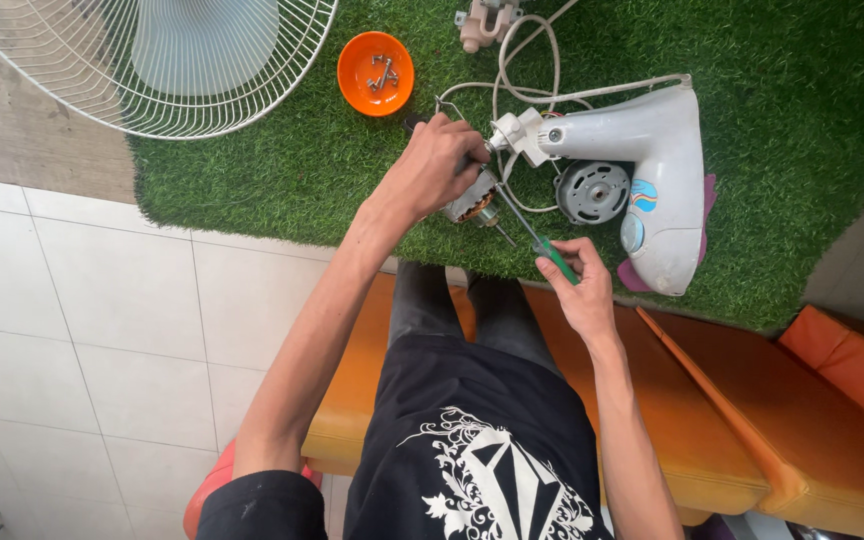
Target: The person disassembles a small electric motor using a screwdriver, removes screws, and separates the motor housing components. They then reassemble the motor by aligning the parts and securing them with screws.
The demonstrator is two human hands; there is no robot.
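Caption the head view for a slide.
Left hand steadies a small motor while right hand works a green-handled screwdriver.

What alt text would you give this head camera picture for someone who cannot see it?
Seen from above, a seated person's left hand grips a small electric motor on a green artificial-grass mat, while the right hand works a green-handled screwdriver into it. Nearby lie a white fan housing, an orange bowl of screws and a wire fan guard.
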